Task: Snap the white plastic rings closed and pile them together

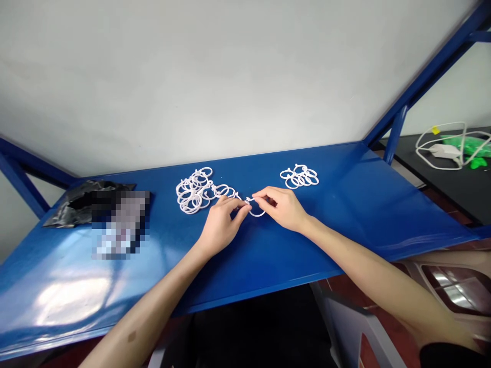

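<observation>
Between my two hands, low over the blue table (253, 260), is a white ring (258, 214) with a small knob-like joint at its top. My left hand (224, 222) pinches it at the left side, thumb against fingertips. From the upper right, my right hand (282, 207) pinches the same ring near its joint. A chain of linked white rings (192, 191) lies heaped to the left and runs up to my left fingertips. Apart from it, a smaller pile of white rings (299, 177) lies behind my right hand. The exact grip points are partly hidden by my fingers.
A crumpled black plastic bag (92, 197) and a blurred-out flat item (123, 225) lie on the table's left. Blue metal frame bars (395, 135) rise at both ends. On a black surface at the right lie a white cable (422, 148) and green plastic (466, 145).
</observation>
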### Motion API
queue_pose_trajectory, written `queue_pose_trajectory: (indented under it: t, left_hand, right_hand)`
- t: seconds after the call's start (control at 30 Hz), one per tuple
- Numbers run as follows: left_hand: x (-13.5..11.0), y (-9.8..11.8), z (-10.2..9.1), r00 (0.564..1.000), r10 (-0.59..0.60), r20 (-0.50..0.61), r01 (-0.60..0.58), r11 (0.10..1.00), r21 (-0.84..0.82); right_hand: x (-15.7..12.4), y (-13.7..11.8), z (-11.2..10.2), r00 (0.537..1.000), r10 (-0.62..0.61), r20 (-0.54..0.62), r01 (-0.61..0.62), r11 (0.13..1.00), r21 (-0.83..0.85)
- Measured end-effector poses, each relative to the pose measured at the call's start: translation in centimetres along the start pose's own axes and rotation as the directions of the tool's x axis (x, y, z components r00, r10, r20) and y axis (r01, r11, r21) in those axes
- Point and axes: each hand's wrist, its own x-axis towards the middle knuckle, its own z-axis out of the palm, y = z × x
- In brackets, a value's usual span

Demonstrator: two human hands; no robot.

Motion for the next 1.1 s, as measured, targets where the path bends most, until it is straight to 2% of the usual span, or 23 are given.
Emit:
queue_pose_trajectory:
  t: [0.1,0.17,0.23,0.47,0.63,0.77,0.87,0.93,1.0,1.1]
  left_hand:
    - [0.1,-0.2,0.1,0.977,-0.197,0.085,0.211,0.95,-0.23]
    - [0.2,-0.5,0.2,0.966,-0.234,0.114,0.259,0.9,-0.351]
    - [0.2,-0.7,0.2,0.967,-0.237,0.098,0.257,0.883,-0.394]
    - [-0.2,0.1,0.1,0.979,-0.198,-0.045,0.181,0.951,-0.25]
    - [-0.5,0.3,0.3,0.991,-0.095,-0.092,0.08,0.985,-0.156]
    - [-0.1,-0.1,0.4,0.993,0.01,-0.114,-0.018,0.998,-0.068]
    - [0.4,-0.7,0.3,0.98,0.126,-0.152,-0.11,0.988,0.106]
    - [0.5,-1.3,0.2,0.971,0.19,-0.148,-0.148,0.956,0.252]
    - [0.6,-1.9,0.1,0.969,0.219,-0.11,-0.165,0.915,0.368]
    - [0.4,-2.5,0.1,0.976,0.213,-0.042,-0.171,0.871,0.461]
  right_hand:
    - [-0.3,-0.2,0.2,0.999,0.02,0.036,-0.021,1.0,0.023]
    - [-0.4,-0.2,0.2,0.998,0.027,0.063,-0.029,0.999,0.033]
    - [-0.4,-0.3,0.2,0.996,0.032,0.08,-0.036,0.999,0.039]
    - [-0.3,-0.8,-0.3,0.986,-0.047,0.161,0.041,0.999,0.035]
    - [-0.6,-0.8,0.0,0.973,-0.149,0.177,0.157,0.987,-0.032]
    - [-0.2,-0.7,-0.1,0.982,-0.139,0.127,0.151,0.985,-0.09]
    - [0.7,0.4,-1.5,0.998,-0.068,0.016,0.07,0.976,-0.206]
    - [1.3,1.8,-3.1,0.988,0.033,-0.15,-0.08,0.944,-0.321]
    - [1.7,3.5,-4.8,0.946,0.154,-0.286,-0.262,0.881,-0.394]
    - [2.0,5.9,-6.8,0.879,0.283,-0.383,-0.451,0.752,-0.481]
